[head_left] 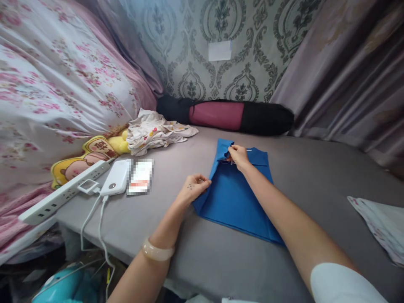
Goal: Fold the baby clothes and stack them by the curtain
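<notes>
A blue garment (233, 198), partly folded into a rough rectangle, lies on the grey covered surface (195, 261) in front of me. My left hand (195, 187) pinches its left edge, which is lifted a little. At the garment's far end my right hand (238, 156) is closed on a gathered bit of the same blue cloth, near the collar or top fold. The right forearm crosses over the garment's right side and hides part of it. A pale bangle (157, 251) sits on my left wrist.
To the left lie a white power strip (67, 191), a white power bank (116, 176) with cables, a blurred flat item (140, 176) and a crumpled white garment (158, 132). A long black-and-maroon bag (217, 115) lies along the wall; folded cloth (378, 223) is at right.
</notes>
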A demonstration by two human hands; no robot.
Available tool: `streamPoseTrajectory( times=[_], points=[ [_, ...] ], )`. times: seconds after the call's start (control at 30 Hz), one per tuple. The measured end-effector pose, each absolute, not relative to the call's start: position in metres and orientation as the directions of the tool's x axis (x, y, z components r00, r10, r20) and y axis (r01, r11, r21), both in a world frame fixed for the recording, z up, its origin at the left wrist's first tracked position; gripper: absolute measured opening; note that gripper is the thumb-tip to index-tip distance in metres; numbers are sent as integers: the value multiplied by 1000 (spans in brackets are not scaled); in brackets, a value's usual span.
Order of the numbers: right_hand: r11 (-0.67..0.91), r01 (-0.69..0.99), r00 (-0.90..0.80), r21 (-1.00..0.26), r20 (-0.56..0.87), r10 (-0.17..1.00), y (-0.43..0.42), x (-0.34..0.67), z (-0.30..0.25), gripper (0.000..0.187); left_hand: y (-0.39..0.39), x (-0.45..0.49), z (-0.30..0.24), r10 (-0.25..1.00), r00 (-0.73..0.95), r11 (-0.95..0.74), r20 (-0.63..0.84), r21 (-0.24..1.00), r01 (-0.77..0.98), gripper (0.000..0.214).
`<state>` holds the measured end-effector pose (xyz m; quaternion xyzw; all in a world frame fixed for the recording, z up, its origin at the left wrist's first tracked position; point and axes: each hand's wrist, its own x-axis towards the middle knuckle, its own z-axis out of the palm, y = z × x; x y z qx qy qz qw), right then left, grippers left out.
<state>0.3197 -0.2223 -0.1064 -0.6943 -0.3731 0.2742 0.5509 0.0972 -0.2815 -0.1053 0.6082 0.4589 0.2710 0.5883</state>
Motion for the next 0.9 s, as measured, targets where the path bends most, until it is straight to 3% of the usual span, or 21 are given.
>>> streamPoseTrajectory(
  times=[0.37, 0.57, 0.67, 0.8, 0.9],
  points=[
    [-209, 236, 605, -949, -25, 795, -242, 329, -117, 19, -285, 99, -114, 791, 597, 21, -132, 982, 188, 28],
    [-351, 270, 649, -897, -100, 754, -247, 337, -125, 11, -284, 102, -118, 837, 543, -60, -64, 976, 208, 26],
    [-410, 322, 683, -854, -91, 725, -253, 341, -121, 21, -286, 102, -116, 875, 483, -203, 23, 925, 323, 21],
    [-355, 624, 624, -696, 171, 762, -259, 334, -110, 35, -291, 102, -118, 828, 516, -492, 220, 726, 481, 19],
    [-179, 884, 319, -432, 276, 907, -256, 314, -107, 41, -295, 102, -125, 695, 644, -682, 319, 576, 451, 33]
  ],
)
